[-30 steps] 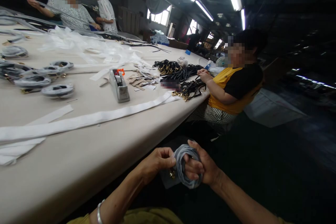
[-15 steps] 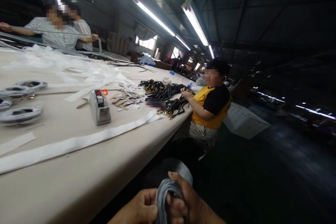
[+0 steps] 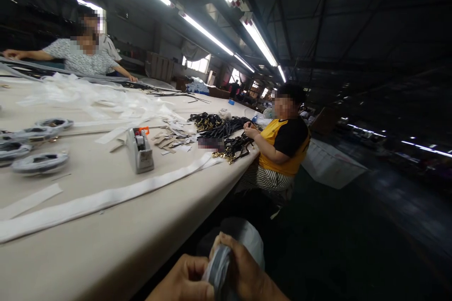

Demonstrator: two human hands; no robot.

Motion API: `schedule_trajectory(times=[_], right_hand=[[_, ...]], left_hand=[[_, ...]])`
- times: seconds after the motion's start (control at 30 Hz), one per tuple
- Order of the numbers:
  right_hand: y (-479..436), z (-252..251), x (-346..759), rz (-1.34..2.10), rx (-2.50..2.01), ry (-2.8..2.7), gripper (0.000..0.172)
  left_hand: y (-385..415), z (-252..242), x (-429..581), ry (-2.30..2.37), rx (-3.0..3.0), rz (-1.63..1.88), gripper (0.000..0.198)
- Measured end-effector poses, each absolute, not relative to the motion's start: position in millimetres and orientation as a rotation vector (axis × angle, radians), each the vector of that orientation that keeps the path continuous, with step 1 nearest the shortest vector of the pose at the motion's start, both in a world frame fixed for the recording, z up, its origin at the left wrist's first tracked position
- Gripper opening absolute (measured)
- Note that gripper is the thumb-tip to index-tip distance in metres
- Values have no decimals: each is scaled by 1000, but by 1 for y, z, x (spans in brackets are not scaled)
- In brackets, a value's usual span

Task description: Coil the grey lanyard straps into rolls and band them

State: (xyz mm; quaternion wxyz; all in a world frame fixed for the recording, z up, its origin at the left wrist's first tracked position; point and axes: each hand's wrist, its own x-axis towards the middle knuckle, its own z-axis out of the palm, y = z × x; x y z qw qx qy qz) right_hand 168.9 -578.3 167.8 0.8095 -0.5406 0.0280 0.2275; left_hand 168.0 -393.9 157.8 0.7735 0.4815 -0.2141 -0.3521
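A coil of grey strap (image 3: 219, 269), partly covered by a whitish, translucent wrap, is between my hands just off the table's near edge. My left hand (image 3: 185, 276) pinches the coil's left side with thumb and bent fingers. Wrapped round its right side is my right hand (image 3: 245, 265), thumb over the top; its other fingers are mostly hidden. Similar wrapped coils (image 3: 40, 162) lie on the table at left. A grey tape dispenser (image 3: 144, 160) with an orange part stands to their right.
A long white strip (image 3: 116, 196) runs along the table (image 3: 116, 240). Beyond it are cardboard pieces (image 3: 165, 141), dark straps with gold hardware (image 3: 226, 129) and crumpled white wrapping (image 3: 77, 96). A co-worker (image 3: 286, 141) sits at the right edge; two other people are across the table.
The coil has turned in my hands, from its open ring showing to its wrapped edge facing me. My view has shifted slightly. The co-worker across the table has lowered the strap.
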Motion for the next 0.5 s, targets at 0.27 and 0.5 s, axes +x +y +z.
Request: schedule_trajectory(times=[0.27,0.5], right_hand=[[-508,213,230,224,-1686,-460,38],[-413,185,283,-169,-1961,-870,11]], left_hand=[[-294,247,186,-415,2606,75,13],[-257,196,216,-244,2996,211,22]])
